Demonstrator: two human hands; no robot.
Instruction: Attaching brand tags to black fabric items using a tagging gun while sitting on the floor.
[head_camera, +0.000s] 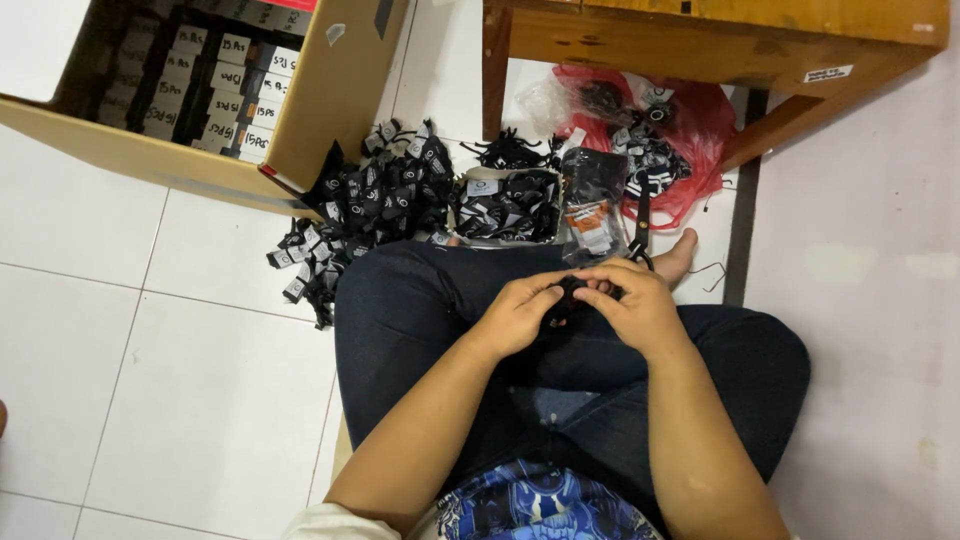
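Black small item (567, 297), mostly hidden, pinched between left hand (517, 312) and right hand (635, 303) fingertips over lap.

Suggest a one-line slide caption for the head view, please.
Seated cross-legged, left hand and right hand pinch a small black item beside tagged black pieces.

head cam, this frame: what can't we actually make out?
- Small black item: head view, mostly covered by the left hand and right hand; kind and grip unclear.
- Cardboard box: cut off by the top edge.
- Red plastic bag: partly hidden under the wooden table.
- Scissors: handles behind the right hand.
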